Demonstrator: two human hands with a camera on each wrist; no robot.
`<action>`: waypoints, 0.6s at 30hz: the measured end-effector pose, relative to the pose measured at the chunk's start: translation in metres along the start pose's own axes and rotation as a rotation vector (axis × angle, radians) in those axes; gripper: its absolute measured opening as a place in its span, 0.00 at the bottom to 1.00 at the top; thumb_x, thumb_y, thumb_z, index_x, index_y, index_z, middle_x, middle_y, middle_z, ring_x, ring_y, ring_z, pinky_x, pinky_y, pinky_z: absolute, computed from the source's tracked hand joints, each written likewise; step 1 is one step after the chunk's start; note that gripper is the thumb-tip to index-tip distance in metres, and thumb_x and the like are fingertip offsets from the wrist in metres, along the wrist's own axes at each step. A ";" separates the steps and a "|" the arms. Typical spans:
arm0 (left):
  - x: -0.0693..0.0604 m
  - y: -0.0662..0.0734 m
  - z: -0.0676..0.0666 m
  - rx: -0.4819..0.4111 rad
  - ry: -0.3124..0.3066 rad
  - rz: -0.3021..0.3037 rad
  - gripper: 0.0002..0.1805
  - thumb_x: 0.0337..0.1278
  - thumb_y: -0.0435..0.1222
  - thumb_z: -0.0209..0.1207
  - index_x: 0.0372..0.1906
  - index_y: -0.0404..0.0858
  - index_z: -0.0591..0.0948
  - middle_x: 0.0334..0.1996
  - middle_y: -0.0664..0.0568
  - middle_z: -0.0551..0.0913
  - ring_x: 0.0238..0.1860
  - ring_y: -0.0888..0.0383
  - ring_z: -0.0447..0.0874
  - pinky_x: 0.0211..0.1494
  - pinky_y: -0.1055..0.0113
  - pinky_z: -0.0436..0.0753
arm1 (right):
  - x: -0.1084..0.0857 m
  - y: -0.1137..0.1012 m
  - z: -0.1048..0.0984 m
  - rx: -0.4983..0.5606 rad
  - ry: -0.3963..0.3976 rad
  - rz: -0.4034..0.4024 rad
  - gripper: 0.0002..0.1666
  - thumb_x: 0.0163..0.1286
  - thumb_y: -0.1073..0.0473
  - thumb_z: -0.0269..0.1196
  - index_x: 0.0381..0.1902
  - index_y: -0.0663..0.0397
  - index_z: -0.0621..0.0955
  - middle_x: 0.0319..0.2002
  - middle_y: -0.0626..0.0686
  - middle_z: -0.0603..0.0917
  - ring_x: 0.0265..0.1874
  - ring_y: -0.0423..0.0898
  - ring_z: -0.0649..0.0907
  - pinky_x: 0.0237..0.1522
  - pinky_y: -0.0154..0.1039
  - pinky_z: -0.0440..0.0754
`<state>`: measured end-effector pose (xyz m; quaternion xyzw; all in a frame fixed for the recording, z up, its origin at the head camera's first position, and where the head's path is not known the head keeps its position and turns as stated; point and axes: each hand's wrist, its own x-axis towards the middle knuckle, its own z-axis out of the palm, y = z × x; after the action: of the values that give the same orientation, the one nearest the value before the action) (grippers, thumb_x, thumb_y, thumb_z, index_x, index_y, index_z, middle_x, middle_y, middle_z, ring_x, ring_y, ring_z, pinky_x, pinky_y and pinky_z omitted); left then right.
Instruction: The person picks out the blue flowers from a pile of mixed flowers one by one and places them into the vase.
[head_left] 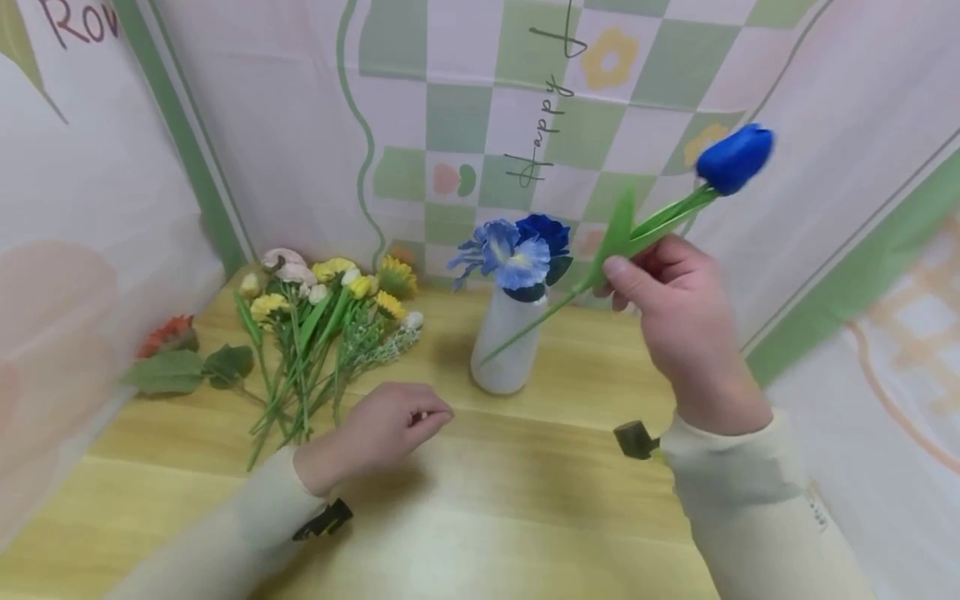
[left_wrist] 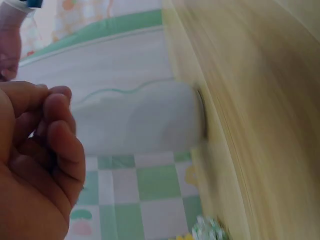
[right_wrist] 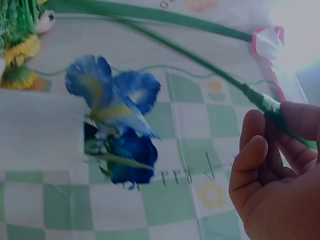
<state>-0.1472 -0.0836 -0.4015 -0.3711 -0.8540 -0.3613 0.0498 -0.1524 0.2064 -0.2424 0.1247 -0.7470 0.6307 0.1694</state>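
Note:
A blue tulip (head_left: 735,160) with a green stem is pinched between the thumb and fingers of my right hand (head_left: 686,321); its stem slants down to the left in front of the white vase (head_left: 498,354). The right wrist view shows the stem (right_wrist: 200,61) in the fingers of that hand (right_wrist: 280,185). A light blue iris (head_left: 506,254) and a dark blue rose (head_left: 546,232) stand in the vase. My left hand (head_left: 382,425), its fingers curled with nothing seen in them, is left of the vase, low over the table; the left wrist view shows it (left_wrist: 40,165) too.
Yellow, white and pink flowers (head_left: 315,317) lie in a pile at the left of the wooden table (head_left: 480,500). A red-orange flower (head_left: 168,336) with broad leaves lies at their left. Behind the vase hangs a checked cloth (head_left: 457,117).

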 end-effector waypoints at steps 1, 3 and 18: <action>0.000 -0.003 -0.002 0.020 0.006 -0.012 0.06 0.66 0.35 0.62 0.38 0.41 0.88 0.26 0.64 0.80 0.27 0.69 0.76 0.36 0.69 0.81 | 0.004 -0.002 -0.003 0.013 0.040 -0.009 0.06 0.69 0.65 0.66 0.43 0.61 0.83 0.31 0.55 0.85 0.29 0.47 0.82 0.30 0.32 0.79; -0.001 -0.009 -0.007 0.036 0.007 -0.072 0.06 0.66 0.35 0.61 0.38 0.42 0.88 0.27 0.63 0.81 0.29 0.67 0.78 0.38 0.67 0.82 | 0.010 -0.006 -0.009 0.026 0.119 -0.039 0.07 0.68 0.65 0.67 0.43 0.61 0.83 0.32 0.55 0.85 0.28 0.47 0.84 0.28 0.31 0.80; -0.019 -0.038 -0.023 0.078 0.005 -0.311 0.10 0.69 0.39 0.59 0.45 0.42 0.87 0.36 0.60 0.85 0.38 0.61 0.82 0.46 0.57 0.83 | 0.044 -0.005 -0.021 0.050 0.300 -0.049 0.09 0.65 0.64 0.69 0.41 0.62 0.84 0.31 0.56 0.84 0.26 0.49 0.84 0.26 0.31 0.80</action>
<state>-0.1634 -0.1273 -0.4132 -0.2311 -0.9145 -0.3320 0.0099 -0.1884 0.2272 -0.2168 0.0513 -0.6940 0.6565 0.2912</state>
